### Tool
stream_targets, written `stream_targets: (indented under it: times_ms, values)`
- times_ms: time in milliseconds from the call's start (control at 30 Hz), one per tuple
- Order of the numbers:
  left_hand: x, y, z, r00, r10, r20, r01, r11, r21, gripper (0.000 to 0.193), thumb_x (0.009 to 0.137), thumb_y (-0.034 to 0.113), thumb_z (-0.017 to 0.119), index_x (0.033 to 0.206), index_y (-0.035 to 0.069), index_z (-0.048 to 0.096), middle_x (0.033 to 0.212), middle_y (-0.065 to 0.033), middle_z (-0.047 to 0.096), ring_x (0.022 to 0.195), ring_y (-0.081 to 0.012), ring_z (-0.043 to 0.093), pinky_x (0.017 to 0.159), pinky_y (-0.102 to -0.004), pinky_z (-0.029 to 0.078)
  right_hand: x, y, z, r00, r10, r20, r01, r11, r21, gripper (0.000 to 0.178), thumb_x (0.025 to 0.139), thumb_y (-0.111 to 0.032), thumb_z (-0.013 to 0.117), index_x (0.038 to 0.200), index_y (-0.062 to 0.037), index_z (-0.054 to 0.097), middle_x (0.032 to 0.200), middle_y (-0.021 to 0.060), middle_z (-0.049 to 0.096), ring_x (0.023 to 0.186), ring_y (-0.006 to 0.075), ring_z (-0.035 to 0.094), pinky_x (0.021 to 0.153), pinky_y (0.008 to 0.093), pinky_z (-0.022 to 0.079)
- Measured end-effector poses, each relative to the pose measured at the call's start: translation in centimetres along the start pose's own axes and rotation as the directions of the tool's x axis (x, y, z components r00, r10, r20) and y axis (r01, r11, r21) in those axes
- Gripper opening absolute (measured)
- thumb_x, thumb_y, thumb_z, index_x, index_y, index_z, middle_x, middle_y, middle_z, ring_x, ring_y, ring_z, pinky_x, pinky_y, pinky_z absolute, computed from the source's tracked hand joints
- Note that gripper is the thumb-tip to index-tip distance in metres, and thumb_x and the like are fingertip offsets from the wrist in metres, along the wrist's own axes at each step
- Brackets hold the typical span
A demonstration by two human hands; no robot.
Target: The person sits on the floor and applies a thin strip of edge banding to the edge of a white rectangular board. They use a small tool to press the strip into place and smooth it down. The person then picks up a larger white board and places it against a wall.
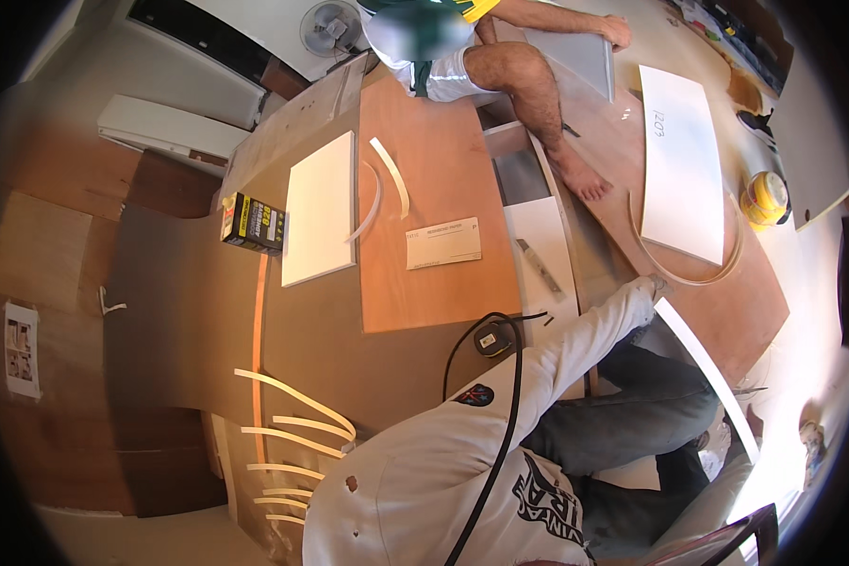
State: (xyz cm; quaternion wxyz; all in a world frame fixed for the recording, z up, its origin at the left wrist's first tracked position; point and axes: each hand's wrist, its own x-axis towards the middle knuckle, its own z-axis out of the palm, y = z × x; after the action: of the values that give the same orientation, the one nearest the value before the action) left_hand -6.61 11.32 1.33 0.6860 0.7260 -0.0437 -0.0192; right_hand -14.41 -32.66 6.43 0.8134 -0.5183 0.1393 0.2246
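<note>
My left arm, in a white sleeve, reaches to the right across the work surface. My left hand (655, 286) is closed at a thin pale edging strip (693, 281) that bends in a loop; the fingers are partly hidden. Just below that hand starts a long narrow white edge (707, 373), running down toward the right; I cannot tell whether it is a panel's edge or a strip. What looks like my right hand (811, 437) is at the far right, washed out by glare, its fingers unclear. A white panel (681, 160) lies beside the loop on a brown board (759, 311).
A person (509, 71) sits opposite, holding a grey panel (575, 58). On the table are a white panel (321, 212), a black and yellow box (253, 224), a utility knife (538, 266) and a tape measure (491, 339). Several pale strips (288, 441) stick out nearby; a yellow tub (766, 198) stands right.
</note>
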Motion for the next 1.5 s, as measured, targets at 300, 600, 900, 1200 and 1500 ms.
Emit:
stream_targets:
  times_ms: [300,600,900,1200,1500]
  values:
    - [-6.1,2.1,-2.8,0.999,-0.045,0.006,0.045,0.998,0.033,0.051,0.082,0.02,0.076,0.122,-0.004,0.056,0.117,-0.0129,0.064,0.104,-0.0201,0.059,0.087,-0.0363,0.05,-7.9,-3.0,10.3,0.986,-0.002,0.166,0.031,0.985,-0.167,0.054,0.1,-0.04,0.048,0.133,0.0018,0.049,0.12,0.021,0.062,0.117,0.0326,0.058,0.095,0.0485,0.051]
    - [-19.5,6.3,-10.6,0.986,-0.162,-0.033,0.165,0.977,0.134,0.051,0.083,0.02,0.075,0.123,-0.004,0.055,0.117,-0.0137,0.064,0.104,-0.0213,0.059,0.087,-0.0373,0.051,-10.5,-0.3,7.4,0.957,-0.244,0.158,0.286,0.888,-0.361,0.058,0.1,-0.035,0.049,0.138,0.0073,0.041,0.116,0.0203,0.063,0.102,0.0287,0.065,0.088,0.0392,0.055]
    - [-32.2,7.5,-20.8,0.927,-0.317,-0.198,0.331,0.943,0.039,0.051,0.083,0.02,0.074,0.124,-0.005,0.054,0.117,-0.0146,0.063,0.104,-0.0225,0.059,0.088,-0.0384,0.051,-8.6,5.2,23.0,0.915,-0.195,0.354,0.309,0.902,-0.3,0.066,0.087,-0.031,0.069,0.138,0.0038,0.045,0.123,0.0157,0.061,0.106,0.0267,0.063,0.094,0.0377,0.051]
    - [-28.0,8.4,-21.7,0.924,-0.262,-0.279,0.3,0.948,0.104,0.051,0.084,0.019,0.072,0.124,-0.005,0.053,0.117,-0.0154,0.063,0.104,-0.0237,0.059,0.088,-0.0394,0.051,-7.5,5.4,35.5,0.874,0.129,0.468,-0.011,0.969,-0.246,0.059,0.092,-0.047,0.063,0.127,0.0009,0.057,0.118,0.0141,0.066,0.103,0.0227,0.065,0.091,0.0375,0.052]
    - [-21.7,11.3,-15.3,0.973,-0.194,-0.123,0.221,0.938,0.267,0.051,0.084,0.019,0.071,0.125,-0.006,0.053,0.118,-0.0162,0.062,0.104,-0.0249,0.059,0.088,-0.0404,0.051,-5.6,8.9,32.6,0.842,0.116,0.527,0.108,0.92,-0.376,0.067,0.092,-0.044,0.065,0.14,-0.0005,0.047,0.135,0.0141,0.055,0.125,0.0266,0.052,0.104,0.0401,0.043]
